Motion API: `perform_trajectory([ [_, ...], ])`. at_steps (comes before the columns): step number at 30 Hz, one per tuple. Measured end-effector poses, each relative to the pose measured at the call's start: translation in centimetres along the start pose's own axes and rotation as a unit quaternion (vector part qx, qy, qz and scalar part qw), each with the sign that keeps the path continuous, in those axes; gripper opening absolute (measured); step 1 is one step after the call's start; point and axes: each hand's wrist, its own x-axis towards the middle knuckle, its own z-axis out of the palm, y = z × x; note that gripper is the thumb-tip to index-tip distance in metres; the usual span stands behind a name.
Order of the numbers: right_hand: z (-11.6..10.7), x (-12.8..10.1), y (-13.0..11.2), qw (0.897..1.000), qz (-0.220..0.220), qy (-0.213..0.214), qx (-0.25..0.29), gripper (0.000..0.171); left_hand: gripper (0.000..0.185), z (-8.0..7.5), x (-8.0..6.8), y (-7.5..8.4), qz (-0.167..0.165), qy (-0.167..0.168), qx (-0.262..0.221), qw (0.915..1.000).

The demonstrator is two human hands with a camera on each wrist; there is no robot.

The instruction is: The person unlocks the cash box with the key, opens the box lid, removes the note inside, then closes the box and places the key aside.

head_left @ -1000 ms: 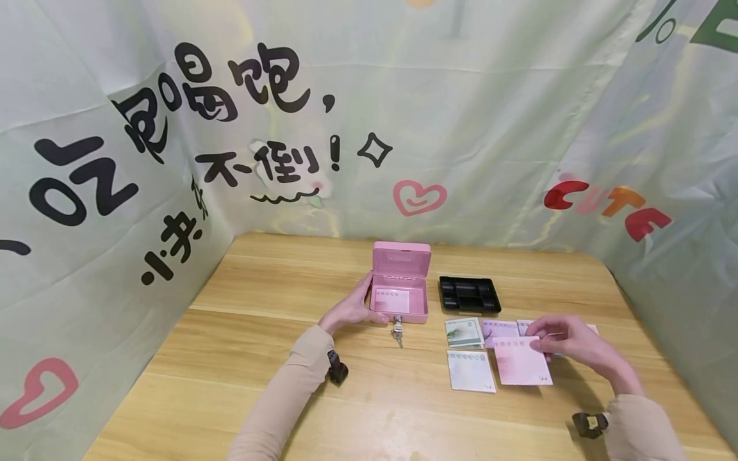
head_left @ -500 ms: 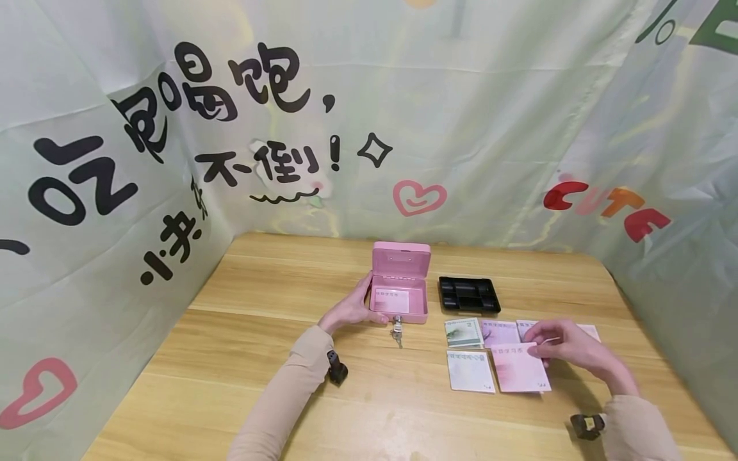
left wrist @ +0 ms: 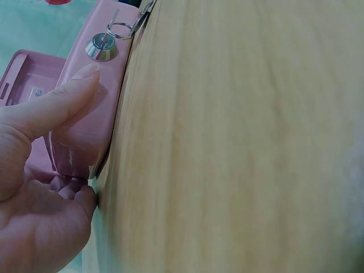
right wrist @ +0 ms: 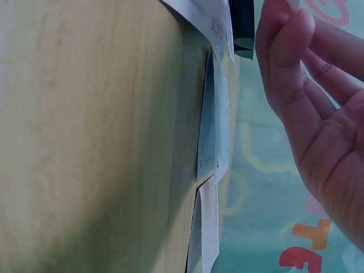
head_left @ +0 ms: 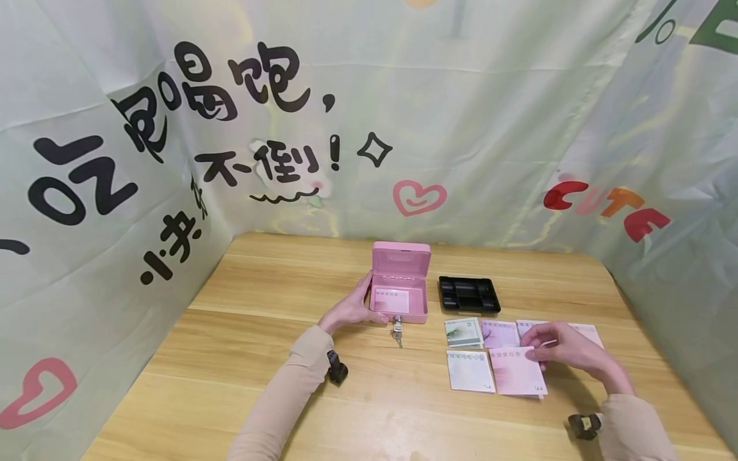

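In the head view my left hand (head_left: 355, 307) grips the left side of a pink cash box (head_left: 416, 318). Its lid is up and a pink banknote (head_left: 392, 300) lies inside. The left wrist view has the thumb (left wrist: 60, 105) on the box's front below the lock (left wrist: 101, 48), fingers round the side. At front right, my right hand (head_left: 567, 349) pinches the top right corner of a square pink banknote (head_left: 515, 374) low over the table. A pale blue banknote (head_left: 469, 372) lies beside it on the left. In the right wrist view the fingertips are cut off at the top.
Behind the notes sits a black compartment tray (head_left: 469, 312). A row of notes runs before it: green (head_left: 463, 333), purple (head_left: 500, 334), and others partly hidden by my right hand. Keys (head_left: 398, 334) hang from the lock. Printed cloth (head_left: 490, 128) walls the table (head_left: 259, 275).
My right hand has brought the pink banknote down and slightly left, closer to the pale blue one. The left hand and the cash box have stayed in place.
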Motion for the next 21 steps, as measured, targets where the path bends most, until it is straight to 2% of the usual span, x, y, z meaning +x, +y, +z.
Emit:
perform_trajectory([
  [21, 0.27, 0.07, 0.51, 1.0, 0.008, -0.011, 0.007, 0.023, 0.127, -0.01, -0.07, 0.05, -0.01, 0.002, 0.005, 0.9999],
])
